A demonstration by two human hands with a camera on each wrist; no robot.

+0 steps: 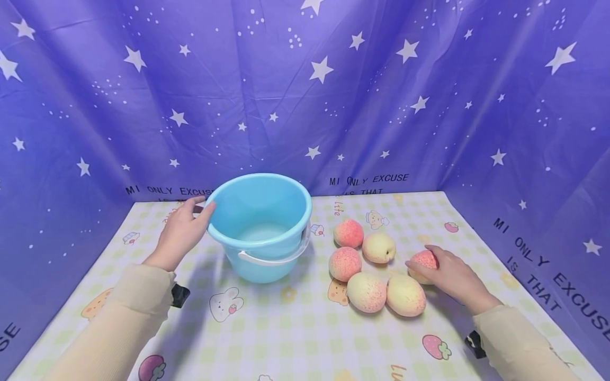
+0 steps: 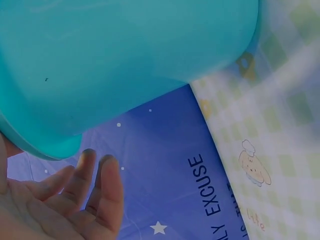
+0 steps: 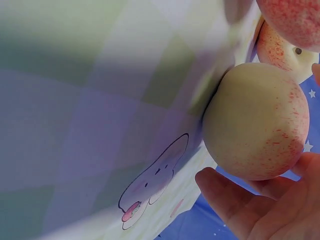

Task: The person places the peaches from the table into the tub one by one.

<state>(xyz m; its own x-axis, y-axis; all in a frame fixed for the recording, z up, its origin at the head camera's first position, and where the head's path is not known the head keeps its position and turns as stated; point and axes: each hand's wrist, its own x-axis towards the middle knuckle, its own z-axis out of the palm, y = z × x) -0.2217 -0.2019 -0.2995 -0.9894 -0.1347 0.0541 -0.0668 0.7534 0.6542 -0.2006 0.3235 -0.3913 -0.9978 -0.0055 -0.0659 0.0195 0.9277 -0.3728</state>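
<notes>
A light blue bucket with a white handle stands upright left of the middle. My left hand is at its left rim, thumb over the edge; the left wrist view shows the other fingers loosely bent outside, apart from the wall. At the right, my right hand holds a pink and cream peach between thumb and fingers. Close up, that peach is at the table surface, fingers on its far side. Left of this hand lie several other peaches, some pinker, some cream.
A checked tablecloth with cartoon prints covers the table. Purple star-printed curtains hang behind it and along both sides. The bucket stands to the left of the peach group.
</notes>
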